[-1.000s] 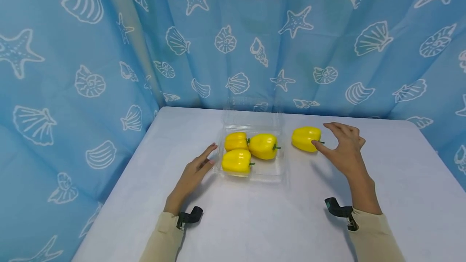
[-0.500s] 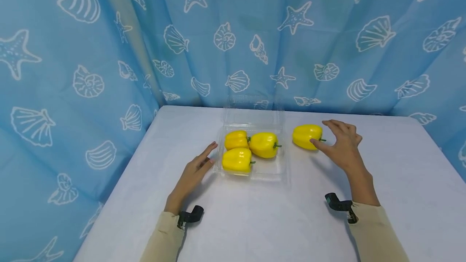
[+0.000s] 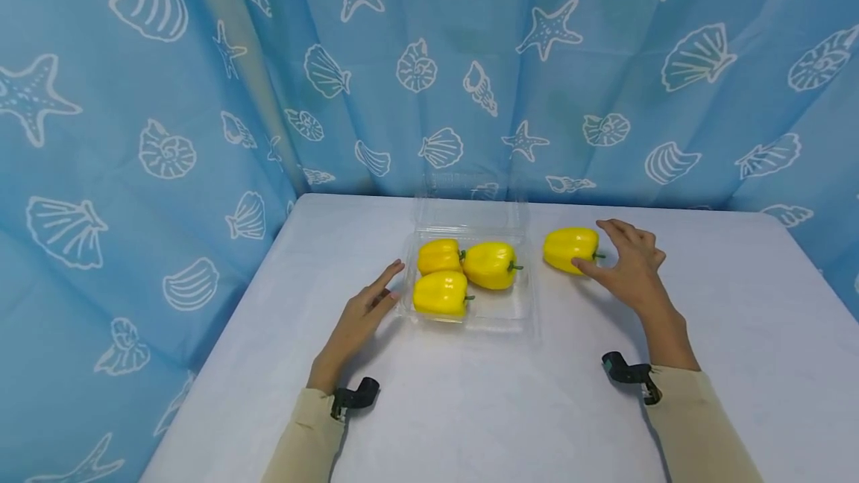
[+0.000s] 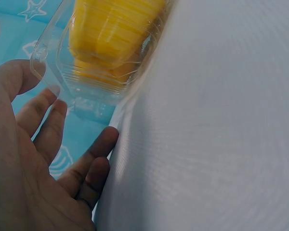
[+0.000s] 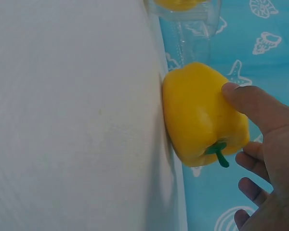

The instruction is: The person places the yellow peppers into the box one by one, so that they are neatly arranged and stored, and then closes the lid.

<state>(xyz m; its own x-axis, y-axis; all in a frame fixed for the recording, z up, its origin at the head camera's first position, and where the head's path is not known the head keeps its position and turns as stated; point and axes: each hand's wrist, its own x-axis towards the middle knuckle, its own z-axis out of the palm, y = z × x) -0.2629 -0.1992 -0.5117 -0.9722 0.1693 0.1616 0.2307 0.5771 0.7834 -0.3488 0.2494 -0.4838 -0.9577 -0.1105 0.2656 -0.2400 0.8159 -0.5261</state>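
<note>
Three yellow bell peppers sit in a clear plastic clamshell box (image 3: 496,309) on the white table: one at the back left (image 3: 439,256), one at the front left (image 3: 440,294), one on the right (image 3: 491,265). My left hand (image 3: 354,319) is at the box's left side, fingers extended; in the left wrist view its thumb and fingertips are right at the clear rim (image 4: 62,62). To the right of the box lies a fourth yellow bell pepper (image 3: 569,248) with a green stem. My right hand (image 3: 634,267) spreads around its stem end, thumb overlapping the pepper (image 5: 195,113), other fingers apart from it.
The box's clear lid (image 3: 470,207) stands raised at the back. A blue curtain (image 3: 376,80) printed with white shells and starfish hangs behind and left of the table (image 3: 483,408). Each wrist wears a black camera mount, left (image 3: 356,396) and right (image 3: 627,371).
My right hand has edged slightly left, closer around the loose pepper. The left hand, the box and the peppers stay in place; the head view has shifted a little.
</note>
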